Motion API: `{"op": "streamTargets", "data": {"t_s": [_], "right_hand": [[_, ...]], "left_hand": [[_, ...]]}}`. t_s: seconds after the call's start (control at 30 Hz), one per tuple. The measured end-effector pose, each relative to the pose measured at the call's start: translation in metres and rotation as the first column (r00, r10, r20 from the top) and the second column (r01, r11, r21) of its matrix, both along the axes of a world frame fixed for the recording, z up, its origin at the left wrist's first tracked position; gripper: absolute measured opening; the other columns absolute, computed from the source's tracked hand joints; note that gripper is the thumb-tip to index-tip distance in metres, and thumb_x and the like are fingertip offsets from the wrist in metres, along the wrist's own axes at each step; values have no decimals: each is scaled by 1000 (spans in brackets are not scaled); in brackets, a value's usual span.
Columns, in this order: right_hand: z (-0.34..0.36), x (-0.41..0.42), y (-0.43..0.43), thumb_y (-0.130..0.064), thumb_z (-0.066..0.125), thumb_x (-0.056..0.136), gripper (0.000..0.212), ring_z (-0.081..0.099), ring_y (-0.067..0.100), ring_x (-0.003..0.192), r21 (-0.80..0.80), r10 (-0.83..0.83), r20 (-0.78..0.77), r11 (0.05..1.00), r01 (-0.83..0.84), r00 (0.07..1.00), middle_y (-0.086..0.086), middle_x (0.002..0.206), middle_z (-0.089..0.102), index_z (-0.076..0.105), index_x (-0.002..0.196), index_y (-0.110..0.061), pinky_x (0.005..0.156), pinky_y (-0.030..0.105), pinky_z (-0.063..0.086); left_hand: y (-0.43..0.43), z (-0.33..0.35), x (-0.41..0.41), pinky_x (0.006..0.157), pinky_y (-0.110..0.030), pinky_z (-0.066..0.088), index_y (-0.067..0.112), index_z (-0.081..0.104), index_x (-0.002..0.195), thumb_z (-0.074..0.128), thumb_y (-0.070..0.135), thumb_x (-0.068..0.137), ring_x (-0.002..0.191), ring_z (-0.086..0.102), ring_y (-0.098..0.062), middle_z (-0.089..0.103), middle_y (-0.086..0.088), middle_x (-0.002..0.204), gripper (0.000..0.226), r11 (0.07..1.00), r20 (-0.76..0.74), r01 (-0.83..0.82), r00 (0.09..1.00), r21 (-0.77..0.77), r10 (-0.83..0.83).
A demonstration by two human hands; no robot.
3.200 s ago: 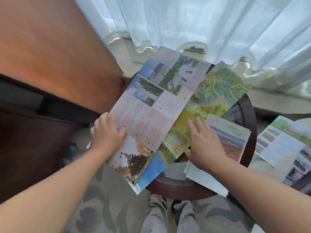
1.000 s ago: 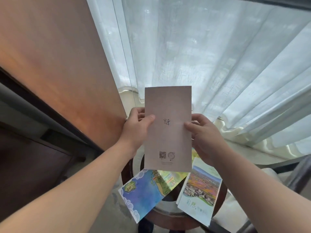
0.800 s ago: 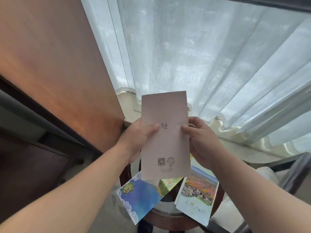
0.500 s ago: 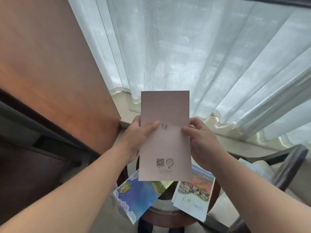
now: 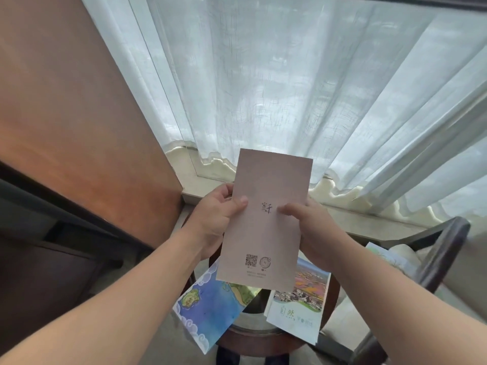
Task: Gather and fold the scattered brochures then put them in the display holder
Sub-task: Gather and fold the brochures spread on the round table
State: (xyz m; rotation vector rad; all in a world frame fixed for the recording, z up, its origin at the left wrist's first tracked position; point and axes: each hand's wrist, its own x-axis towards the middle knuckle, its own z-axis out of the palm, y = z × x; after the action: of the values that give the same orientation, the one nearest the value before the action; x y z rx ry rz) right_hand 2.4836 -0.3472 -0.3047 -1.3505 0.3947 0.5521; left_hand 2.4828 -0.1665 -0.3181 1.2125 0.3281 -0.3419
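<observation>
My left hand and right hand pinch the folded pinkish-grey paper brochure, thumbs in front, upright above the round dark wooden table, where a blue map brochure and a landscape-photo brochure lie.

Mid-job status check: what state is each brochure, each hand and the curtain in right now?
Grey brochure: folded shut, held upright off the table.
Left hand: pinching the grey brochure's left edge.
Right hand: pinching its right edge.
Map brochure: lying on the round table, corner overhanging the rim.
Landscape brochure: folded, lying on the table, overhanging the rim.
Fourth brochure: lying on the chair, mostly hidden.
Curtain: drawn closed.
</observation>
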Motion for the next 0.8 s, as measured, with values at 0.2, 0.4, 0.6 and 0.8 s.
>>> {"op": "streamTargets", "data": {"t_s": [0.2,0.4,0.6,0.8], "right_hand": [[-6,0,-13,4,50,90,25,69,29,88,84,-135,-11,987,135,991,13,103,74,62,105,-12,85,48,54],[-22,-13,-29,-39,69,85,73,55,19,110,-338,-68,-14,939,60,998,-4,128,49,31,146,-30,93,43,49],[-49,-28,-54,-22,51,97,15,71,26,89,-237,-260,-62,942,239,964,5,96,74,66,98,-28,79,49,59],[-99,-51,-103,-15,43,103,21,71,30,95,-102,-305,-251,952,289,919,9,104,74,61,113,-19,80,49,59]], "left_hand": [[-9,-7,-4,75,-34,57,19,56,122,69,26,87,93,69,-19,68,-5,111,37,946,-67,102,994,307,-86],[-41,-19,-15,71,-39,58,31,70,95,52,19,94,81,69,-14,74,9,86,21,792,37,146,977,593,-208],[-100,-47,-42,88,-20,44,43,53,123,50,57,82,100,50,3,52,19,107,44,614,113,317,823,723,-557],[-115,-105,-37,90,-39,49,33,36,141,58,36,87,103,54,-14,50,5,118,58,608,-151,364,915,705,-373]]}}
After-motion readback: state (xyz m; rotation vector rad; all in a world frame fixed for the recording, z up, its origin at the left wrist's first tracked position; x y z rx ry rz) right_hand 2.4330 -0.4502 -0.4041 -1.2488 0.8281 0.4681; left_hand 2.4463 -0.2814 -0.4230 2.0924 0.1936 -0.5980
